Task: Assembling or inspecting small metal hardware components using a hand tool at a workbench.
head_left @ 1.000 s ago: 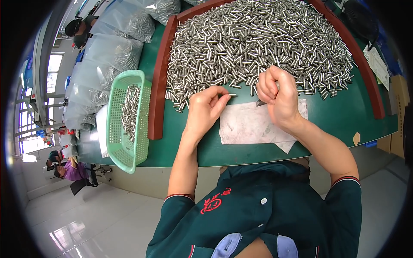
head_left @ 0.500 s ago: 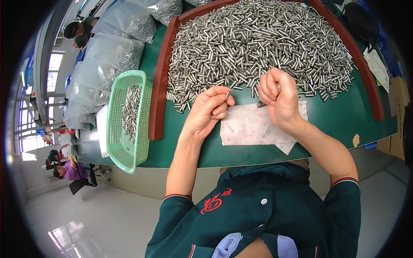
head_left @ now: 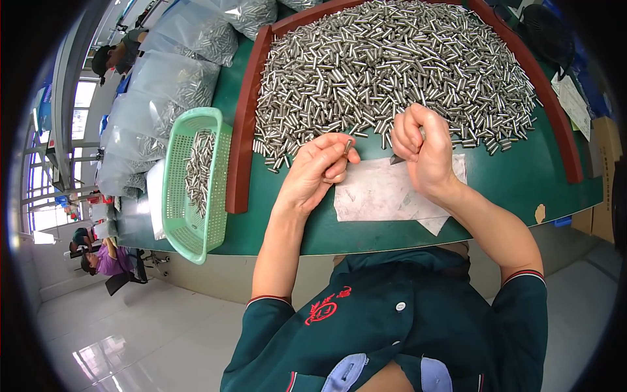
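Observation:
Between thumb and fingertips, my left hand [head_left: 315,166] pinches a small metal pin [head_left: 348,146], its end tilted up. My right hand [head_left: 428,147] is closed in a loose fist around a thin tool whose dark pointed tip [head_left: 396,159] sticks out below the fingers; its kind is hidden. Both hands hover over a stained white cloth [head_left: 372,196], a small gap between them. Just beyond them spreads a large heap of shiny metal pins [head_left: 392,72] on the green table [head_left: 281,235].
Dark red wooden rails [head_left: 245,137] border the heap. To the left stands a light green plastic basket [head_left: 219,242] partly filled with pins. Behind it are several clear bags [head_left: 157,85] of pins. Cardboard boxes [head_left: 607,183] stand at far right. Other people are in the left background.
My left hand has shifted very slightly right, and the pin in its fingertips has turned a little. The right hand stays in place. A person in the left background has leaned.

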### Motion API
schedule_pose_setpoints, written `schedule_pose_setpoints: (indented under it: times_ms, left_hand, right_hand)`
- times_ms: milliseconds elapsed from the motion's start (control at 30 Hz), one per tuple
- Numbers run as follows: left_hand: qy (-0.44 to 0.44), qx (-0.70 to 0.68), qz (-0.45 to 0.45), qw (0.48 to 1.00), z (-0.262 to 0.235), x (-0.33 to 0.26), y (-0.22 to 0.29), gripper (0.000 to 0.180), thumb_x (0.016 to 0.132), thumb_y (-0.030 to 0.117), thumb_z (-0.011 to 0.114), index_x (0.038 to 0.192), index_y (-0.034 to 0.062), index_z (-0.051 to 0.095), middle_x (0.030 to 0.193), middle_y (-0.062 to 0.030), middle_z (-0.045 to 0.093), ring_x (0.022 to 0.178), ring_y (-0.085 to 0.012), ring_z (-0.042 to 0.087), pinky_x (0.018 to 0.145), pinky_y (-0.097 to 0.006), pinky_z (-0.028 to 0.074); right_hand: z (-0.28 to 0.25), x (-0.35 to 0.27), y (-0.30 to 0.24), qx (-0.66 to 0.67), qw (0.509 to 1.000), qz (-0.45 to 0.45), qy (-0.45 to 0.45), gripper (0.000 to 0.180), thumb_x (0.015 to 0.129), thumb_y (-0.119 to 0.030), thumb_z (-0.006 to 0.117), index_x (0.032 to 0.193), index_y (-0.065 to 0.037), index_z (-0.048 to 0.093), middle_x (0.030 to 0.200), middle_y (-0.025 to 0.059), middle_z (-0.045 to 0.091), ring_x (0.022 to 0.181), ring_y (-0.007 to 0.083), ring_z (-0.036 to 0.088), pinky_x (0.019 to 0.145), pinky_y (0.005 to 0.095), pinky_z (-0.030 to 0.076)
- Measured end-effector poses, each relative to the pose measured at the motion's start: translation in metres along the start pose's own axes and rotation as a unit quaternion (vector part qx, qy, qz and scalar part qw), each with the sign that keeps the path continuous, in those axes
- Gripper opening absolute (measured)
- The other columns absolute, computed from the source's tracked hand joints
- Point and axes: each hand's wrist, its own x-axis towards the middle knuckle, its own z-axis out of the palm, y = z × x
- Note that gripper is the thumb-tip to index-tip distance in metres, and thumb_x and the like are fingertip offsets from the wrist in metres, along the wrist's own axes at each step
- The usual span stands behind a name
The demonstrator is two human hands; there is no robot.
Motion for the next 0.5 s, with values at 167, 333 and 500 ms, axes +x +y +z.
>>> schedule_pose_setpoints:
  times_ms: [167,333,500]
  left_hand:
    - [0.017,0.371,0.094,0.924,0.018,-0.009,-0.009,0.007,0.082,0.007,0.055,0.084,0.0011,0.052,0.064,-0.0015,0.055,0.051,-0.0031,0.041,0.045,-0.017,0.031]
    - [-0.001,0.643,0.248,0.725,0.018,-0.010,-0.024,0.010,0.073,0.007,0.063,0.077,0.0025,0.055,0.048,-0.0066,0.045,0.040,-0.0192,0.044,0.042,-0.027,0.036]
    - [0.017,0.660,0.194,0.725,0.021,-0.012,-0.018,0.011,0.071,0.007,0.064,0.075,0.0022,0.055,0.046,-0.0053,0.042,0.039,-0.0155,0.041,0.040,-0.028,0.034]
  right_hand:
    - [-0.001,-0.001,-0.001,0.006,1.000,0.000,0.003,0.037,0.084,-0.017,0.036,0.049,-0.009,0.029,0.045,0.0000,0.030,0.040,0.0070,0.021,0.038,0.0227,0.018]
    - [0.004,-0.005,0.002,0.026,0.999,0.011,-0.031,0.038,0.085,-0.018,0.035,0.048,-0.009,0.028,0.045,0.0000,0.029,0.040,0.0078,0.022,0.039,0.0230,0.019]
    - [0.002,-0.010,0.007,0.025,0.998,0.010,-0.048,0.040,0.086,-0.018,0.034,0.048,-0.009,0.027,0.045,0.0000,0.029,0.041,0.0080,0.022,0.040,0.0235,0.020]
